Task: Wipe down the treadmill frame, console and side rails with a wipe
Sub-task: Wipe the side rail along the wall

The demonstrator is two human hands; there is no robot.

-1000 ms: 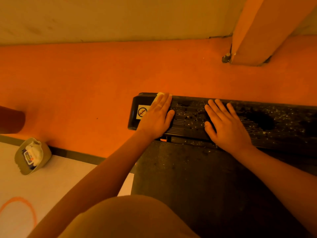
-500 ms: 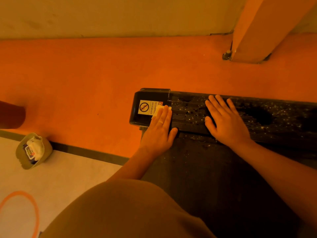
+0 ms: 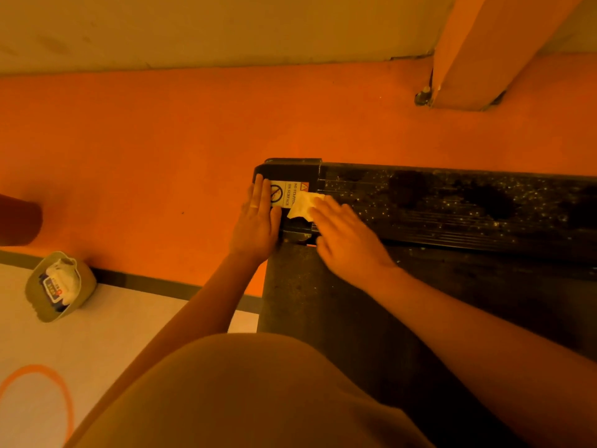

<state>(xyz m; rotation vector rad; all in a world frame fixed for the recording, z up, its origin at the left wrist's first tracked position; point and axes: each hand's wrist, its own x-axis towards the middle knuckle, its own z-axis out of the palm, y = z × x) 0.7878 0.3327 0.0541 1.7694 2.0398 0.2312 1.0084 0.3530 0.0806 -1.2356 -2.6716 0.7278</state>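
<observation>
Down on the capped end of the black side rail [image 3: 452, 208] the left hand [image 3: 256, 221] lay flat, fingers straight and together, holding nothing, its fingertips just beside the warning sticker [image 3: 280, 194] stuck to that end. The right hand [image 3: 345, 240] also lay with its fingers stretched out rather than curled, and their tips pressed a pale, crumpled wipe [image 3: 303, 205] against the rail where the sticker met the ribbed top; the hand was slightly blurred, so how firmly it pressed could not be told. The wipe covered one edge of the sticker and touched the rail. Farther along the rail from the hands, the ribbed top was speckled with pale flecks and blotched with darker patches. On the near side of the rail ran the dark treadmill belt [image 3: 339, 318], with both forearms reaching over it and a tan-clothed knee [image 3: 242, 399] nearest the camera. Beyond the rail spread an orange floor [image 3: 161, 134], ending at a pale wall [image 3: 193, 27], with a square post [image 3: 478, 50] standing on the floor well apart from the rail. Off the capped end of the rail, well away across the orange floor, a round tub [image 3: 80, 279] holding white wipes lay tilted on a pale mat [image 3: 113, 334].
</observation>
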